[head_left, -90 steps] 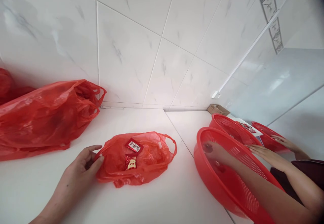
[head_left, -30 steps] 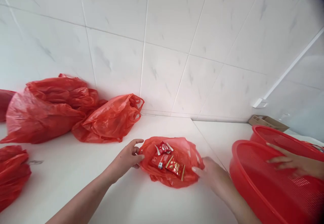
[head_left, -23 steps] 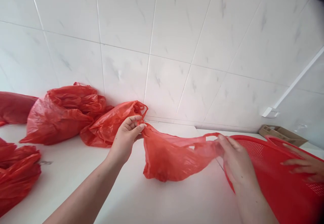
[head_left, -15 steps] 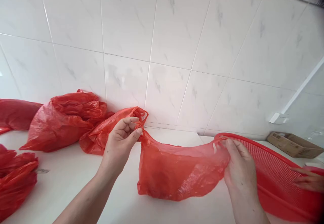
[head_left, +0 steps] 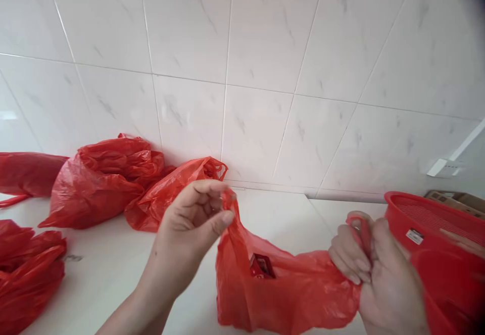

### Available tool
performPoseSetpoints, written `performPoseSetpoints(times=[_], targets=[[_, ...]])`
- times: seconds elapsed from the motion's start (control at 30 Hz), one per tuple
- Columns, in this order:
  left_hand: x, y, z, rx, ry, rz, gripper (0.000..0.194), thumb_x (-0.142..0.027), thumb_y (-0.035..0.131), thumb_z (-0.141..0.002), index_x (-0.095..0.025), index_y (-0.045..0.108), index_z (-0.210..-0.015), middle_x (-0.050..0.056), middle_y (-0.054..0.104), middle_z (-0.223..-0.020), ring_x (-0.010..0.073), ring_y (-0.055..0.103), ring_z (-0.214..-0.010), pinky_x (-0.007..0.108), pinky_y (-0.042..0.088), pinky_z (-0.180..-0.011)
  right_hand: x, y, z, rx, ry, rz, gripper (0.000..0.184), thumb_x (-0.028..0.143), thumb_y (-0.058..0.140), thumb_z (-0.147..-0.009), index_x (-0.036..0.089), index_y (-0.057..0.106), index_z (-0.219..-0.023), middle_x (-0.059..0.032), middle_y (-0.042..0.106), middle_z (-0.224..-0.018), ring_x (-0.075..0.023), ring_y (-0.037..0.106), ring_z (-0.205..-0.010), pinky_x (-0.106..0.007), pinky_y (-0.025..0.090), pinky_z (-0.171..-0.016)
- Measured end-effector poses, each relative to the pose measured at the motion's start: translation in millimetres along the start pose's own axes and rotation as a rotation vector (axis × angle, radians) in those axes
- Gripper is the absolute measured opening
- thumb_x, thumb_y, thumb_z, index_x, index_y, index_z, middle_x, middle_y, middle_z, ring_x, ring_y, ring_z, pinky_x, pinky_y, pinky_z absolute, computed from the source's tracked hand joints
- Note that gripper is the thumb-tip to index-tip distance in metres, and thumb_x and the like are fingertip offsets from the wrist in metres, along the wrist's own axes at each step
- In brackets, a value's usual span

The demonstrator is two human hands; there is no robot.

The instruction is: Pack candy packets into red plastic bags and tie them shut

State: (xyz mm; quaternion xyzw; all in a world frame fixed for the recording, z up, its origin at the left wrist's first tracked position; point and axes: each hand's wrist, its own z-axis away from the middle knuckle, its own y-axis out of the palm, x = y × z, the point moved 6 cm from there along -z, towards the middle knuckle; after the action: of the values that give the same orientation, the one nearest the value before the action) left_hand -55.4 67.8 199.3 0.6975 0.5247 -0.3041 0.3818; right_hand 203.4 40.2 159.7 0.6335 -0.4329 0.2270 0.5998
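Note:
A thin red plastic bag hangs between my two hands over the white tabletop. My left hand pinches one gathered top corner of it between thumb and fingers. On the other side, my right hand is closed in a fist around the bunched opposite end, with a loop of plastic poking out above the fingers. The bag's mouth sags open in the middle. Through it I see a small dark red printed packet or box inside; its kind cannot be made out.
Several filled red bags lie along the tiled wall, and another red bag is at the near left. A red plastic basket with a label stands at the right, partly covering a cardboard box. Another person's fingers show at the basket.
My right hand has closed from a pinch into a fist round the bag's end. The bag's mouth has opened, showing the packet inside. The view has shifted, and the basket appears turned more upright.

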Motion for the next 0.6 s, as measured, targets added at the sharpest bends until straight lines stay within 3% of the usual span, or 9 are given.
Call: performPoseSetpoints(times=[0.13,0.27,0.33,0.4,0.47,0.53,0.6], targets=[[-2.6,25.1,12.8,0.180,0.003,-0.099,0.034,-0.010,0.063,-0.079,-0.033,0.061,-0.103,-0.003,0.061,-0.086,0.0097,0.059,-0.077,0.020,0.053,-0.068,-17.4,16.9,24.0,0.015,0.085,0.297,0.029,0.053,0.052,-0.085,0.026,0.056,-0.094,0.0070,0.039,-0.040,-0.0067,0.031,-0.037,-0.017,0.023,-0.037],[-10.7,48.2,16.7,0.234,0.052,-0.114,0.044,-0.001,0.063,-0.074,-0.035,0.061,-0.101,-0.007,0.060,-0.081,0.0059,0.058,-0.072,0.015,0.052,-0.066,-34.8,41.3,43.7,0.223,0.212,0.497,0.067,0.053,0.068,-0.073,0.030,0.041,-0.130,0.0064,0.051,-0.054,-0.0090,0.044,-0.043,-0.020,0.033,-0.043],[-8.7,60.6,17.7,0.327,0.028,-0.084,0.046,0.001,0.061,-0.075,-0.034,0.059,-0.105,-0.006,0.060,-0.083,0.0068,0.060,-0.072,0.017,0.053,-0.066,-40.5,51.3,46.7,0.358,0.242,0.548,0.062,0.053,0.071,-0.069,0.027,0.050,-0.121,0.0053,0.052,-0.058,-0.0098,0.047,-0.048,-0.022,0.036,-0.047],[-3.7,65.5,18.1,0.377,0.029,-0.114,0.046,-0.002,0.060,-0.077,-0.033,0.056,-0.110,-0.005,0.060,-0.087,0.0086,0.061,-0.074,0.021,0.054,-0.068,-43.0,53.5,42.0,0.397,0.241,0.613,0.038,0.053,0.067,-0.073,0.021,0.060,-0.091,0.0039,0.050,-0.057,-0.0088,0.045,-0.051,-0.020,0.036,-0.048],[0.4,58.8,17.0,0.302,0.116,-0.236,0.042,-0.009,0.064,-0.077,-0.031,0.055,-0.112,-0.003,0.058,-0.087,0.0098,0.058,-0.074,0.023,0.052,-0.069,-41.6,46.8,31.2,0.295,0.225,0.655,0.037,0.053,0.059,-0.081,0.018,0.055,-0.070,0.0035,0.047,-0.057,-0.0071,0.041,-0.050,-0.018,0.033,-0.046],[3.0,49.4,18.4,0.212,0.244,-0.377,0.035,-0.019,0.067,-0.078,-0.028,0.056,-0.109,-0.003,0.056,-0.081,0.0104,0.054,-0.072,0.023,0.049,-0.067,-40.4,38.4,21.2,0.184,0.229,0.667,0.040,0.053,0.054,-0.084,0.018,0.051,-0.066,0.0047,0.044,-0.056,-0.0056,0.038,-0.048,-0.017,0.030,-0.044],[9.3,47.6,23.0,0.245,0.309,-0.480,0.033,-0.028,0.071,-0.076,-0.027,0.057,-0.105,-0.002,0.057,-0.080,0.0120,0.054,-0.073,0.024,0.048,-0.066,-40.3,34.7,15.1,0.156,0.231,0.664,0.038,0.053,0.054,-0.085,0.018,0.052,-0.069,0.0054,0.042,-0.057,-0.0053,0.037,-0.048,-0.017,0.029,-0.045]])
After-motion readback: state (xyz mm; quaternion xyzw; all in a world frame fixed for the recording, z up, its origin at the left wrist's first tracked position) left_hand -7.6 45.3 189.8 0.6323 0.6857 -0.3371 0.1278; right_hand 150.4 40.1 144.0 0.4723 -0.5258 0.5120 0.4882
